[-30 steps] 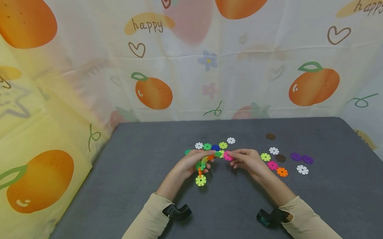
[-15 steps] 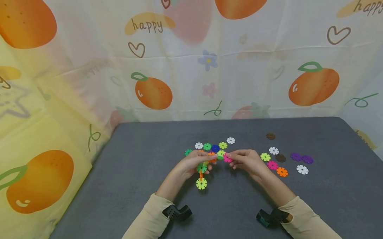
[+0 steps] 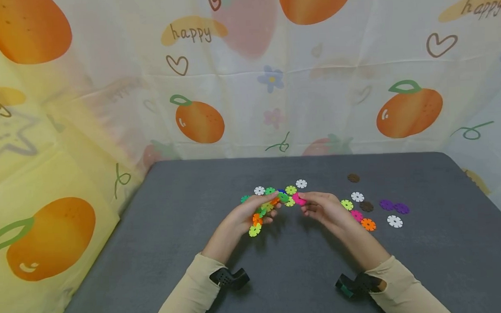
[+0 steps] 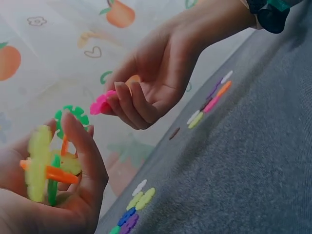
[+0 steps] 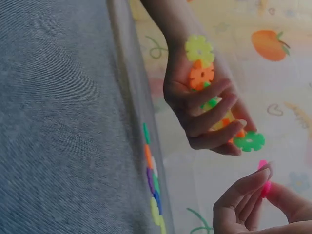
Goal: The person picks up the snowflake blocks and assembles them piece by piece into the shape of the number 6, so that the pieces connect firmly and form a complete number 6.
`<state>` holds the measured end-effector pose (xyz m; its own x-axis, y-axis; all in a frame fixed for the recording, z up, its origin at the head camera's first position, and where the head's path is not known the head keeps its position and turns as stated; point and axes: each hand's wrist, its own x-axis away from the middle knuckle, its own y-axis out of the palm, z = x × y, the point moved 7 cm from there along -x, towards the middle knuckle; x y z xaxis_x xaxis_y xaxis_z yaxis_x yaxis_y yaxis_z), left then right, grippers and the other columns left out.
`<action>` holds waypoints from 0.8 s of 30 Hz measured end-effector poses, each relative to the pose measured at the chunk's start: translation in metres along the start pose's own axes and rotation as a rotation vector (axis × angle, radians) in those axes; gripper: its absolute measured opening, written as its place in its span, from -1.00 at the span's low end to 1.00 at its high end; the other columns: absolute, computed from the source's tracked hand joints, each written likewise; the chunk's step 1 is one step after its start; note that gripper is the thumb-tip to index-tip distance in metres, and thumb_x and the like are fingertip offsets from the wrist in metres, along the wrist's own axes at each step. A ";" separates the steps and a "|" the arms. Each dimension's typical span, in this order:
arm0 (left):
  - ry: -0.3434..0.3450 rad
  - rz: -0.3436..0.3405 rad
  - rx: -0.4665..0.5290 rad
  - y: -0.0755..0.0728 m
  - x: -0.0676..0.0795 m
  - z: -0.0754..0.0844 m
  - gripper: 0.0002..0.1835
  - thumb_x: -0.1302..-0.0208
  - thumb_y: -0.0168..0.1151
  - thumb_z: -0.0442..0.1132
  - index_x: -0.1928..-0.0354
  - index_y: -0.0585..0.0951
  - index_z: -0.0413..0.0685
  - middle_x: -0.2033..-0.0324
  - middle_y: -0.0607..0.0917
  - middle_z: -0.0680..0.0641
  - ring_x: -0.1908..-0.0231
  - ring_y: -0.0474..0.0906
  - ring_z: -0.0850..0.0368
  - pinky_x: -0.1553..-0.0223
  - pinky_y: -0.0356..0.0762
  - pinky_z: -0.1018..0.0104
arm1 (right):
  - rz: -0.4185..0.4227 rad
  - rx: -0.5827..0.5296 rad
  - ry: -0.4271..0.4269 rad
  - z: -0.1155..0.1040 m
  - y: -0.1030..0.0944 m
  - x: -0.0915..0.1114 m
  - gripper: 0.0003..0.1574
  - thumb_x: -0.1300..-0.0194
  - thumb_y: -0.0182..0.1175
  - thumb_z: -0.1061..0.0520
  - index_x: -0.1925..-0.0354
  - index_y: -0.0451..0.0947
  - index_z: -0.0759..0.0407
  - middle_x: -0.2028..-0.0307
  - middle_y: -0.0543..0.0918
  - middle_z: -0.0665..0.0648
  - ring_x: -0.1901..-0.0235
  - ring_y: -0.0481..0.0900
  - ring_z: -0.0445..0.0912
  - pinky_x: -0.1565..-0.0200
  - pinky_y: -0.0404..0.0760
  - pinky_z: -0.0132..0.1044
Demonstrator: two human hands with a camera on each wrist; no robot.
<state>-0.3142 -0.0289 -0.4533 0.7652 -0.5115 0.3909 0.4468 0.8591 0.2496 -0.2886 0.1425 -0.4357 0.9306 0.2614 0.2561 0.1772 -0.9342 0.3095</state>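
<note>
My left hand (image 3: 243,215) holds a chain of interlocked notched plastic discs (image 5: 201,75), coloured yellow, orange and green, with its fingers curled round the middle. A yellow disc (image 3: 255,230) forms the end toward me. At the other end a green disc (image 5: 250,141) sticks out by the left thumb and fingertips. My right hand (image 3: 324,211) pinches a pink notched disc (image 4: 101,103) between thumb and fingers. A small gap parts the pink disc from the green one in both wrist views. The left fingers hide some of the chain's links.
Behind the hands on the dark grey table (image 3: 174,223) lie loose discs, among them white (image 3: 301,183), yellow (image 3: 291,189) and teal ones. More lie to the right: brown (image 3: 353,178), purple (image 3: 386,205), orange (image 3: 368,224) and others. A fruit-print cloth (image 3: 240,106) hangs behind the table.
The pink disc was against the green end disc and is now slightly apart, to the right. The chain's yellow end has swung up and left as the left hand turned it.
</note>
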 end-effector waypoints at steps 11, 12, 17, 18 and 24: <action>0.015 -0.008 0.016 0.004 0.003 0.006 -0.67 -0.43 0.11 -0.05 0.08 0.57 -0.21 0.44 0.58 0.12 0.59 0.35 0.29 0.55 0.39 0.52 | -0.007 0.035 -0.060 -0.010 0.004 0.004 -0.84 -0.39 0.19 0.11 0.30 0.69 0.04 0.45 0.67 -0.05 0.43 0.59 -0.24 0.29 0.63 -0.42; 0.014 -0.005 0.011 0.004 0.004 0.006 -0.70 -0.43 0.12 -0.05 0.12 0.58 -0.17 0.45 0.58 0.12 0.58 0.35 0.29 0.55 0.40 0.52 | -0.008 0.044 -0.065 -0.011 0.004 0.004 -0.85 -0.39 0.19 0.10 0.30 0.69 0.04 0.46 0.67 -0.05 0.43 0.59 -0.24 0.29 0.63 -0.42; 0.011 0.007 -0.016 0.005 0.005 0.005 -0.77 -0.40 0.16 -0.07 0.34 0.64 -0.03 0.45 0.57 0.09 0.57 0.38 0.26 0.52 0.44 0.49 | 0.007 0.076 -0.076 -0.011 0.005 0.005 -0.85 -0.36 0.22 0.06 0.32 0.67 0.06 0.48 0.68 -0.04 0.44 0.60 -0.23 0.29 0.65 -0.41; 0.015 0.010 -0.023 0.006 0.005 0.005 -0.77 -0.39 0.17 -0.07 0.36 0.64 -0.02 0.45 0.57 0.08 0.57 0.38 0.26 0.51 0.45 0.49 | 0.014 0.085 -0.078 -0.011 0.005 0.005 -0.85 -0.36 0.23 0.06 0.33 0.66 0.06 0.48 0.68 -0.04 0.45 0.60 -0.23 0.28 0.65 -0.40; 0.041 0.047 -0.036 0.007 0.005 0.007 -0.76 -0.35 0.23 -0.10 0.41 0.66 -0.06 0.49 0.53 0.03 0.58 0.39 0.25 0.51 0.46 0.49 | 0.056 0.159 -0.104 -0.011 0.003 0.004 -0.84 -0.34 0.25 0.04 0.31 0.64 0.10 0.46 0.68 -0.04 0.44 0.61 -0.22 0.23 0.67 -0.32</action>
<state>-0.3099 -0.0256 -0.4435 0.8036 -0.4703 0.3648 0.4258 0.8825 0.1997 -0.2884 0.1434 -0.4234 0.9669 0.1897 0.1705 0.1653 -0.9752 0.1472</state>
